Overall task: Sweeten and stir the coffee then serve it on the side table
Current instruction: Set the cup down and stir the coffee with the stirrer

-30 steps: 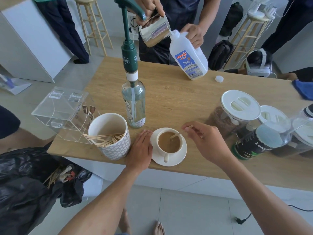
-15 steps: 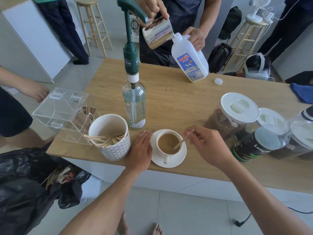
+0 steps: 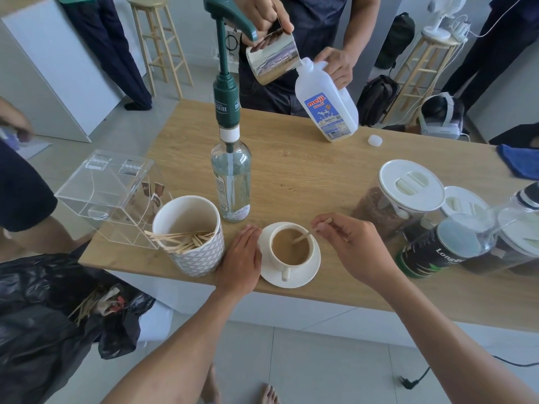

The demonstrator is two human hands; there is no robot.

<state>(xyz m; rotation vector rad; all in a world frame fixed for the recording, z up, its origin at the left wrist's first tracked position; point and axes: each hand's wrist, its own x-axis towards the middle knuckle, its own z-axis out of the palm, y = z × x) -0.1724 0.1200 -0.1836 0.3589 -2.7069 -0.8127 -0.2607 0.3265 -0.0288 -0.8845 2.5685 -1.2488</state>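
A white cup of milky coffee (image 3: 291,249) stands on a white saucer (image 3: 306,277) near the front edge of the wooden table (image 3: 306,176). My right hand (image 3: 350,246) pinches a thin wooden stir stick (image 3: 304,236) whose lower end dips into the coffee. My left hand (image 3: 242,259) rests flat on the table, its fingers against the saucer's left rim. A clear syrup bottle with a green pump (image 3: 230,158) stands just behind the cup.
A patterned white holder of stir sticks (image 3: 189,237) and a clear acrylic box (image 3: 113,196) sit left. Lidded jars (image 3: 405,196) and a dark can (image 3: 434,252) crowd the right. Across the table a person pours between a steel pitcher (image 3: 274,61) and a milk jug (image 3: 326,106). Black rubbish bag (image 3: 43,310) lower left.
My right hand has shifted the stir stick around inside the cup, its tip moving through the coffee. My left hand stays against the saucer.
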